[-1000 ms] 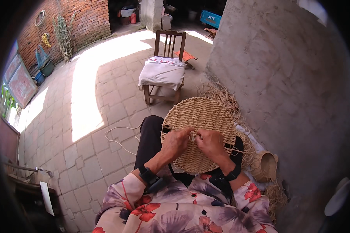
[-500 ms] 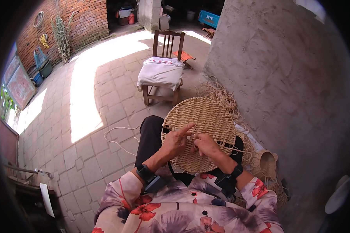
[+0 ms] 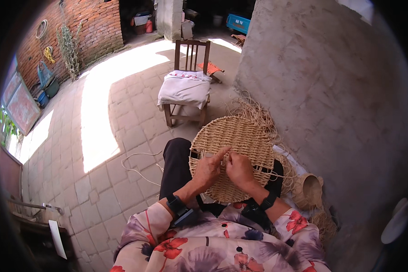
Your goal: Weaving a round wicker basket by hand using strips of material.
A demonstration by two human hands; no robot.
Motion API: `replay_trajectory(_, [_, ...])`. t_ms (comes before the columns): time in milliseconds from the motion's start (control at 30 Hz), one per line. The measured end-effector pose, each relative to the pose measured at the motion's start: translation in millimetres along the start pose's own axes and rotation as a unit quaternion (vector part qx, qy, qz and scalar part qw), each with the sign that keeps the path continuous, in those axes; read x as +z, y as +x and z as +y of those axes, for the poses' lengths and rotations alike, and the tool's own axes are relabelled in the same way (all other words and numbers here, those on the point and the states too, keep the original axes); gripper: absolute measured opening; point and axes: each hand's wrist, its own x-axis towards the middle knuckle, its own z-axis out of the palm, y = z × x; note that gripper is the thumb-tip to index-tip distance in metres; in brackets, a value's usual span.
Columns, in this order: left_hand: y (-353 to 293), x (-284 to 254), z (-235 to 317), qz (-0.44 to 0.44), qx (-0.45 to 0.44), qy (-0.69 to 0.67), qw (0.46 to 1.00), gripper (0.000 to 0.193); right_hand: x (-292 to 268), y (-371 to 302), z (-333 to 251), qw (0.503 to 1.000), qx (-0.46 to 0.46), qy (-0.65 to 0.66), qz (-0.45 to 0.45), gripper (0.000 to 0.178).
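The left hand (image 3: pixel 208 170), 1 index finger extended and the others bent, and the right hand (image 3: pixel 239 170), fingers curled inward, are side by side over 1 roundish woven cord panel (image 3: pixel 242 136) lying on the lap (image 3: pixel 176 156); whether either grips a strand cannot be told. 2 dark wristbands (image 3: pixel 268 200) are worn, 1 per arm. Beyond stand 1 wooden chair (image 3: pixel 192 43) draped with white cloth (image 3: pixel 184 89) and 1 orange-topped stool (image 3: pixel 211 68); 1 small basket (image 3: pixel 300 187) lies at right.

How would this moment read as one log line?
left hand: pointing, over woven panel on lap; right hand: alongside, grip unclear; cord pile: beside wall; chair: ahead
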Motion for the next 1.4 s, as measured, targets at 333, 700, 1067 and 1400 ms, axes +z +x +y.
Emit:
replay_trajectory(333, [2, 5, -19, 0.014, 0.046, -0.086, 0.995, 0.065, 1, -8, -3, 0.993, -0.079, 0.065, 0.058, 0.010])
replay_trajectory(700, [3, 8, -20, 0.038, 0.070, -0.050, 0.996, 0.062, -1, -3, -14, 0.815, 0.256, 0.510, -0.103, 0.029])
replay_trajectory(1067, [1, -23, 5, -0.060, 0.079, 0.056, 0.994, 0.062, -20, -10, -13, 0.766, 0.234, 0.583, -0.134, 0.025])
replay_trajectory(1400, [14, -25, 11, -0.030, 0.119, 0.049, 0.991, 0.046, -36, -25, -12, 0.798, 0.204, 0.561, -0.081, 0.025])
